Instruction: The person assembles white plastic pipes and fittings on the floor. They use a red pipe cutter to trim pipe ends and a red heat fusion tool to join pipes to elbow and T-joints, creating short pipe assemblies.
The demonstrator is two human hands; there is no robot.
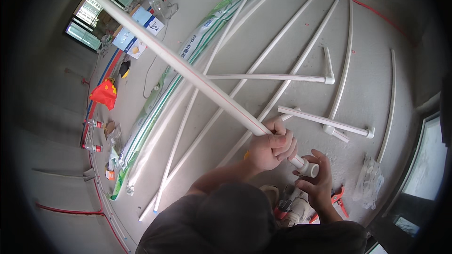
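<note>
My left hand (273, 146) is closed round a long white plastic pipe (188, 70) with a thin red stripe, close to its near end. The pipe slants up to the far left, above the floor. On its near end sits a white pipe fitting (309, 169) with a round opening turned toward me. My right hand (320, 178) curls round this fitting, thumb below and fingers behind it. Below the hands are my shoe (297, 212) and a red and grey tool (284, 207), partly hidden. Right of my right wrist lies a red-handled cutter (339, 201).
Several white pipes, some with elbows (329, 79), lie across the concrete floor (376, 89). A green-and-clear wrapped pipe bundle (162, 99) runs alongside. At left are boxes (137, 33), a red bag (104, 94) and bottles (96, 148); at right, a clear plastic bag (368, 181).
</note>
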